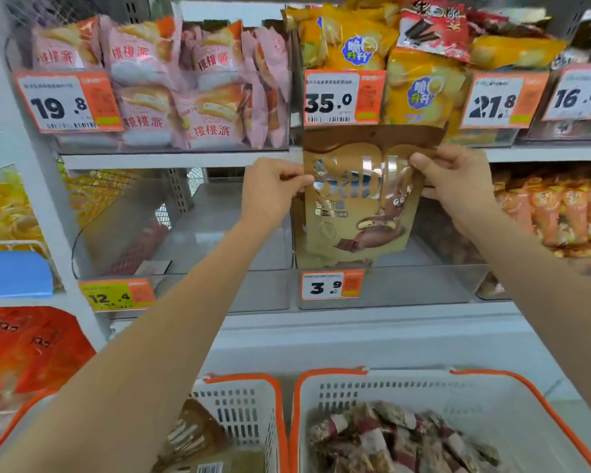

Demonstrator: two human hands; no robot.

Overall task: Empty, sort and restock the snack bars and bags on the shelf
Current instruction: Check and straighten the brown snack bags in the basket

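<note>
Snack bag [359, 206], gold with a brown top, hangs upright in front of the clear bin [423, 281] tagged 3.9 on the middle shelf. Both arms reach forward and up. Left hand [270, 192] pinches the bag's left edge, fingers curled; right hand [454, 179] pinches its upper right edge. Below, 2 white baskets sit side by side; the right basket [492, 397] holds small wrapped bars [400, 438].

Snack bag [357, 213] held upright over clear bin [423, 285] (middle shelf), two baskets [458, 397] below, bars [400, 438] in the right one.
</note>
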